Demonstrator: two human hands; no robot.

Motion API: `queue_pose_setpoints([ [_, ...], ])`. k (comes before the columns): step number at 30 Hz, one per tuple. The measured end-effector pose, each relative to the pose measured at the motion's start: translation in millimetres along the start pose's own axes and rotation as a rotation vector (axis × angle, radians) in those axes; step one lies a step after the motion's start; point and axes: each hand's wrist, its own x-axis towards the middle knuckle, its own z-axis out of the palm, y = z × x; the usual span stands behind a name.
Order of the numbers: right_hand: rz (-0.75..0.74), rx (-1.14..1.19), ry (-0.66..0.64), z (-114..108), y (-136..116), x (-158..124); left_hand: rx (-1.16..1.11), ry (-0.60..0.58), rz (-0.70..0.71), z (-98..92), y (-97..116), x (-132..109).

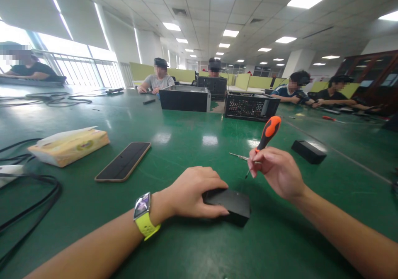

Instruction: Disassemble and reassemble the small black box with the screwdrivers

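Note:
My left hand (195,194), with a yellow-strapped watch (144,217) on its wrist, grips a small black box (231,204) on the green table. Thumb and fingers lie on opposite sides of it, hiding its left end. To the right, my right hand (276,169) pinches an orange-and-black screwdriver (269,133) just above the tabletop. Its handle points up and its thin tip points down, apart from the box. A slim metal tool (239,156) lies behind the right fingers, partly covered by them. Farther right rests another black box (309,151).
A phone (123,163) and a tissue pack (70,145) lie at left, beside black cables (40,204). Black computer cases (185,98) stand at the back of the green table (174,250). Several people sit around it. Another screwdriver (328,118) lies far right.

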Motion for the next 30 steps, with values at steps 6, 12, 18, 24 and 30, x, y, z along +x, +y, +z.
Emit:
queue_pose_setpoints([
  [6, 0.154, 0.331, -0.156, 3, -6, -1, -0.004, 0.019, -0.104, 7.8, 9, 5],
  [12, 0.128, 0.354, -0.261, 9, -2, -7, -0.035, 0.052, -0.136, 8.0, 11, 5],
  [18, 0.086, 0.219, -0.317, 7, -1, -9, -0.009, 0.033, -0.132, 6.1, 12, 4],
  [24, -0.002, -0.075, -0.321, 10, -1, -10, -0.156, 0.312, -0.156, 0.2, 14, 15],
  [30, -0.124, -0.288, -0.35, 18, -5, -8, -0.296, 0.467, -0.086, -51.4, 27, 61],
])
